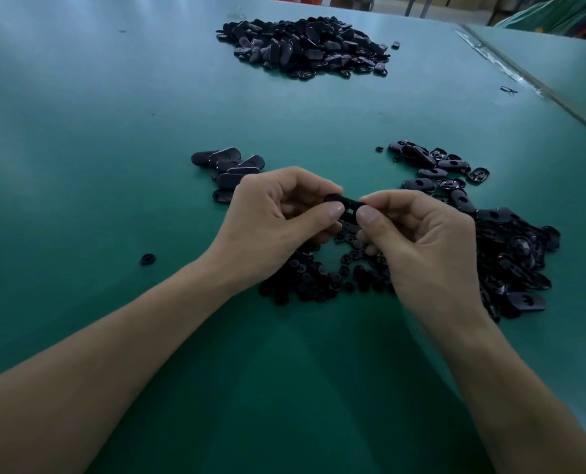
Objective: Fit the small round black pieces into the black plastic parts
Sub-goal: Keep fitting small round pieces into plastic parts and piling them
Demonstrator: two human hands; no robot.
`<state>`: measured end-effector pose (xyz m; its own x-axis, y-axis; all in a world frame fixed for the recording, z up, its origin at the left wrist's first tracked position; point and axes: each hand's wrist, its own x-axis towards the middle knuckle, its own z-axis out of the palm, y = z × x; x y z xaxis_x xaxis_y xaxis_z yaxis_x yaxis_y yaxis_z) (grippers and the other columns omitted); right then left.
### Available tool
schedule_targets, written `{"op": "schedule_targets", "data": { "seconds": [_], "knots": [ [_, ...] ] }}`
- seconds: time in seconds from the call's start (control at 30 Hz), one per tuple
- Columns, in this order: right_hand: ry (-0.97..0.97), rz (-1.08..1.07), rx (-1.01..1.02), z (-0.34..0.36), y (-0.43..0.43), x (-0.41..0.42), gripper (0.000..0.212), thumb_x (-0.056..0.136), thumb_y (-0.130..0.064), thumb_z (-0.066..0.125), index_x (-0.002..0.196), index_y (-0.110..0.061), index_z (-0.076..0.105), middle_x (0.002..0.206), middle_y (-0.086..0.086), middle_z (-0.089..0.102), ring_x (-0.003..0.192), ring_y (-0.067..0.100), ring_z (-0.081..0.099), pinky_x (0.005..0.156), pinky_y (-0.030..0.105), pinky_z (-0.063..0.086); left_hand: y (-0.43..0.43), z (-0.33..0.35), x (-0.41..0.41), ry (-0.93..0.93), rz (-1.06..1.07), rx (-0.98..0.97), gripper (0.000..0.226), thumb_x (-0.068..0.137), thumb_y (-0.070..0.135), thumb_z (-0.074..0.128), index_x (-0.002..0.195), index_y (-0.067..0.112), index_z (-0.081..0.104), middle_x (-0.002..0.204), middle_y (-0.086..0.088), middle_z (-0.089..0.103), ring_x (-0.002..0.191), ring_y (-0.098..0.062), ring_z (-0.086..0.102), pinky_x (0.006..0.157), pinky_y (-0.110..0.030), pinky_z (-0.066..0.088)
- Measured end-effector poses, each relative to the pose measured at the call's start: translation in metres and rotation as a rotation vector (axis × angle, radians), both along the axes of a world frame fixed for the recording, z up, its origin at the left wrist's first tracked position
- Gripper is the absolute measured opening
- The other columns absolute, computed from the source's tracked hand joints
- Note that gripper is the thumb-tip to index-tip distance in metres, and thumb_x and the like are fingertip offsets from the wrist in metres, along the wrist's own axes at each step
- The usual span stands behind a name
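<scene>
Above the green mat (113, 138), left hand (278, 220) and right hand (421, 241) pinch one oblong matte black plastic part (348, 207); its insert possibly seated, view unclear.

Green table (113, 172): matte top, filling most of the view, reflecting pale light along its left side.
Second green table (565, 66): adjoining at the right, its edge running diagonally.
Pale worn strip (503, 65): lying along the seam between them.
Green cloth (558, 12): bunching at the far right corner.
Metal legs (418, 5): standing beyond the far edge.
</scene>
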<state>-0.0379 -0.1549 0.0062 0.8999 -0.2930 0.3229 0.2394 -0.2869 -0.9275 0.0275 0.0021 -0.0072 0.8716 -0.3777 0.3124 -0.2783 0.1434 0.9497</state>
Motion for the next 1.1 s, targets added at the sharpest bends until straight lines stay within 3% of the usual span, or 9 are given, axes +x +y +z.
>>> {"op": "schedule_targets", "data": {
  "seconds": [0.13, 0.23, 0.3, 0.43, 0.6, 0.77, 0.87, 1.1],
  "knots": [
    [0.017, -0.151, -0.307, -0.005, -0.002, -0.001, 0.012, 0.092, -0.022, 0.07, 0.103, -0.026, 0.071, 0.087, -0.012, 0.071, 0.082, 0.007, 0.067, 0.077, 0.02, 0.052, 0.0, 0.0, 0.002, 0.022, 0.022, -0.02, 0.015, 0.087, -0.001, 0.073, 0.089, 0.013, 0.068, 0.076, -0.002, 0.075, 0.076, -0.02, 0.076, 0.065, -0.025, 0.059],
    [0.196, -0.204, -0.777, -0.01, -0.003, -0.001, 0.039, 0.094, -0.038, 0.063, 0.13, -0.021, 0.063, 0.111, -0.003, 0.058, 0.107, 0.016, 0.053, 0.092, 0.022, 0.038, 0.0, 0.0, 0.003, 0.053, 0.043, -0.071, 0.013, 0.089, -0.001, 0.07, 0.087, 0.012, 0.067, 0.075, -0.002, 0.075, 0.078, -0.019, 0.075, 0.065, -0.024, 0.059],
    [0.315, -0.187, -0.922, -0.01, -0.003, -0.002, 0.044, 0.095, -0.044, 0.058, 0.133, -0.023, 0.06, 0.115, 0.001, 0.053, 0.113, 0.022, 0.043, 0.097, 0.032, 0.036, 0.0, 0.0, 0.005, 0.07, 0.053, -0.093, 0.014, 0.089, 0.0, 0.07, 0.086, 0.013, 0.068, 0.078, -0.003, 0.076, 0.081, -0.02, 0.075, 0.066, -0.023, 0.059],
    [0.262, -0.174, -0.862, -0.008, 0.0, 0.0, 0.025, 0.095, -0.035, 0.061, 0.117, -0.027, 0.072, 0.101, -0.001, 0.056, 0.103, 0.021, 0.046, 0.089, 0.029, 0.035, -0.001, 0.0, 0.006, 0.083, 0.06, -0.1, 0.015, 0.09, 0.0, 0.069, 0.086, 0.014, 0.068, 0.083, -0.001, 0.076, 0.084, -0.02, 0.075, 0.067, -0.023, 0.059],
    [0.232, -0.199, -0.799, -0.012, -0.002, 0.002, 0.011, 0.092, -0.028, 0.067, 0.099, -0.026, 0.075, 0.096, -0.003, 0.058, 0.1, 0.019, 0.05, 0.086, 0.028, 0.039, -0.001, -0.001, 0.006, 0.061, 0.067, -0.091, 0.012, 0.093, -0.003, 0.065, 0.091, 0.009, 0.063, 0.072, 0.001, 0.071, 0.068, -0.014, 0.071, 0.061, -0.024, 0.058],
    [0.136, -0.211, -0.723, -0.01, 0.0, 0.002, 0.006, 0.096, -0.022, 0.061, 0.092, -0.021, 0.066, 0.089, -0.007, 0.056, 0.089, 0.017, 0.053, 0.08, 0.029, 0.041, -0.002, -0.001, 0.006, 0.043, 0.113, -0.059, 0.014, 0.094, -0.003, 0.063, 0.099, 0.009, 0.067, 0.075, 0.005, 0.067, 0.067, -0.009, 0.066, 0.06, -0.023, 0.056],
    [0.067, -0.191, -0.589, -0.006, 0.003, 0.001, 0.009, 0.097, -0.018, 0.058, 0.088, -0.019, 0.057, 0.077, -0.012, 0.058, 0.074, 0.01, 0.056, 0.067, 0.026, 0.043, 0.0, 0.0, 0.005, 0.052, 0.119, -0.052, 0.017, 0.094, -0.001, 0.064, 0.104, 0.013, 0.067, 0.074, 0.005, 0.069, 0.07, -0.011, 0.07, 0.06, -0.024, 0.057],
    [-0.094, -0.164, -0.471, 0.0, 0.007, -0.003, 0.012, 0.089, -0.011, 0.067, 0.079, -0.012, 0.06, 0.067, -0.009, 0.062, 0.061, 0.014, 0.059, 0.058, 0.03, 0.048, 0.0, -0.003, 0.004, 0.008, 0.132, -0.014, 0.016, 0.088, 0.0, 0.069, 0.089, 0.016, 0.072, 0.075, 0.003, 0.075, 0.072, -0.02, 0.076, 0.06, -0.025, 0.058]
  ]
}}
